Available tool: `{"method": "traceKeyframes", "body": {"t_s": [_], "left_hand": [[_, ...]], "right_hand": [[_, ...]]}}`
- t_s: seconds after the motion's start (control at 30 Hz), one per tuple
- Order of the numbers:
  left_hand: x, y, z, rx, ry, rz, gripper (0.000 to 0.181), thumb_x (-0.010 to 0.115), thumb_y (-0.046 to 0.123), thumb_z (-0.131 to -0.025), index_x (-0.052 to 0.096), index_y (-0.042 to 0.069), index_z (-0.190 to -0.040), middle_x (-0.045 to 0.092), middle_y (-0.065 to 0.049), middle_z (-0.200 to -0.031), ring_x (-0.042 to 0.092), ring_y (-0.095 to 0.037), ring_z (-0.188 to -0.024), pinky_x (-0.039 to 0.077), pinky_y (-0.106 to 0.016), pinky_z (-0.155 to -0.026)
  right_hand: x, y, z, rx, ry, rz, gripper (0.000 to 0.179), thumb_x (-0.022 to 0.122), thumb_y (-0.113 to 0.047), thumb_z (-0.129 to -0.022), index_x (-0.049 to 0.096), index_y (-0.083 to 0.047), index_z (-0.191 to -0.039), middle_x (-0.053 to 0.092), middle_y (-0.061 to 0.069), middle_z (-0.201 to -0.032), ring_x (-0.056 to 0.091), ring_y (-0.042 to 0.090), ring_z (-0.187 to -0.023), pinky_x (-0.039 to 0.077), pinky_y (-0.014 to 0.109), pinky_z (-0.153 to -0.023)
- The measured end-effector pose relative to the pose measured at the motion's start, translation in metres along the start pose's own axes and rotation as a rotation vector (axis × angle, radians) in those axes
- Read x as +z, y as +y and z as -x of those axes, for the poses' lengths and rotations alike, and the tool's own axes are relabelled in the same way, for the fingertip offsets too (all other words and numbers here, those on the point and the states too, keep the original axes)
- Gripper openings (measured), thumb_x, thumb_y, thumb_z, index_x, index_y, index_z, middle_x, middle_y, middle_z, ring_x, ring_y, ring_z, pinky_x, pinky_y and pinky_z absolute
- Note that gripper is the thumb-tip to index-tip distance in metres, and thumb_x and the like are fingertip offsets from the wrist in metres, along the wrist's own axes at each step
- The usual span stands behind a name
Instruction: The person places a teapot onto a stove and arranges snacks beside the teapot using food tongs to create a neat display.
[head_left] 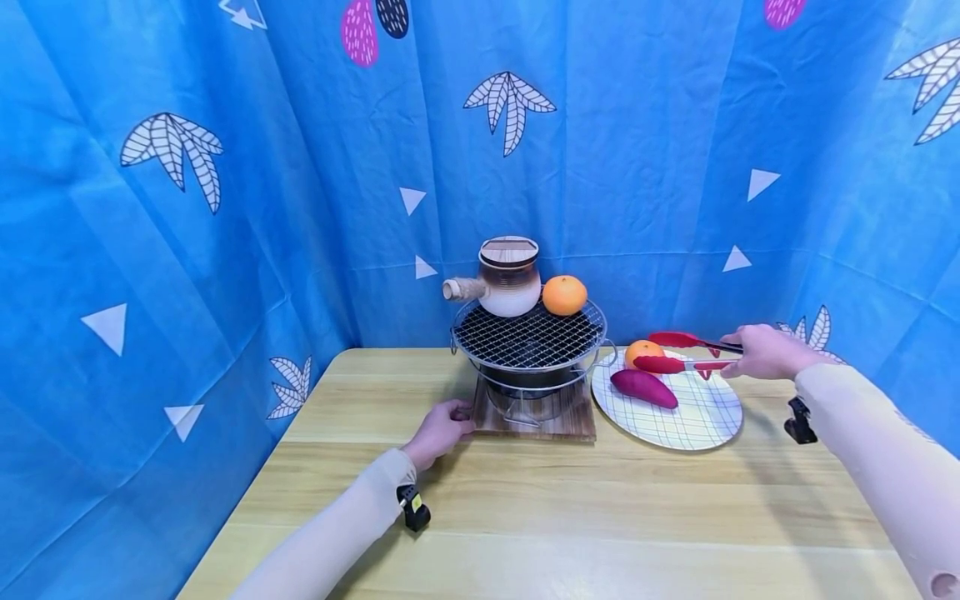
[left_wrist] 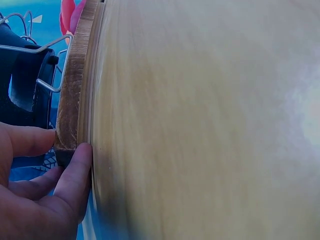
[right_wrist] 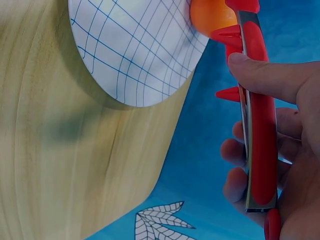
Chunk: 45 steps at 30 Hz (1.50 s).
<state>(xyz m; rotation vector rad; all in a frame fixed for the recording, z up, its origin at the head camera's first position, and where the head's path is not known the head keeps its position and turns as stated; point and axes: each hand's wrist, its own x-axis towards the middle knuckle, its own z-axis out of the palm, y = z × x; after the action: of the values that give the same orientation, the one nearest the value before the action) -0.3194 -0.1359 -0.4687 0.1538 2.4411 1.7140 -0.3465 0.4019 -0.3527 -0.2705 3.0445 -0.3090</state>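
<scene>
My right hand (head_left: 772, 352) grips a pair of red-tipped tongs (right_wrist: 262, 130) with the thumb on one arm and the fingers wrapped round the other. The tongs' two red heads stand apart on either side of an orange (head_left: 642, 352) on the round plate (head_left: 708, 417). A purple sweet potato (head_left: 643, 389) lies on the plate in front of that orange. My left hand (head_left: 441, 432) pinches the front left corner of a wooden board (left_wrist: 75, 85) between thumb and fingers. On this board stands a small grill stove with a round wire rack (head_left: 517, 342).
A clay pot (head_left: 510, 287) with a wooden lid and a side handle sits on the rack, its handle pointing left. Beside it rests another orange (head_left: 565, 295). A blue patterned curtain (head_left: 630, 167) hangs behind the wooden table (head_left: 525, 508) and along its sides.
</scene>
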Motion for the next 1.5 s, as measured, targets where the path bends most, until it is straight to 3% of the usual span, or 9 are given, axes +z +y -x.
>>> {"method": "traceKeyframes", "body": {"t_s": [0.93,1.5], "left_hand": [[-0.001,0.000,0.001,0.001,-0.009,0.014,0.046,0.062,-0.003,-0.092,0.051,-0.010,-0.137,0.061,-0.022,-0.111,0.069,-0.025,-0.092,0.062,-0.035,-0.087],[-0.002,0.000,0.002,-0.010,0.004,0.005,0.046,0.064,-0.002,-0.091,0.053,-0.008,-0.136,0.064,-0.020,-0.109,0.071,-0.024,-0.088,0.063,-0.034,-0.082]], "right_hand": [[0.009,0.004,0.002,0.022,-0.002,-0.008,0.085,0.083,-0.046,-0.079,0.054,0.011,-0.135,0.050,0.041,-0.135,0.044,0.062,-0.122,0.046,0.075,-0.091],[-0.022,-0.004,0.021,0.012,0.040,-0.002,0.090,0.081,-0.051,-0.079,0.052,0.014,-0.135,0.047,0.044,-0.135,0.042,0.064,-0.122,0.044,0.077,-0.091]]}}
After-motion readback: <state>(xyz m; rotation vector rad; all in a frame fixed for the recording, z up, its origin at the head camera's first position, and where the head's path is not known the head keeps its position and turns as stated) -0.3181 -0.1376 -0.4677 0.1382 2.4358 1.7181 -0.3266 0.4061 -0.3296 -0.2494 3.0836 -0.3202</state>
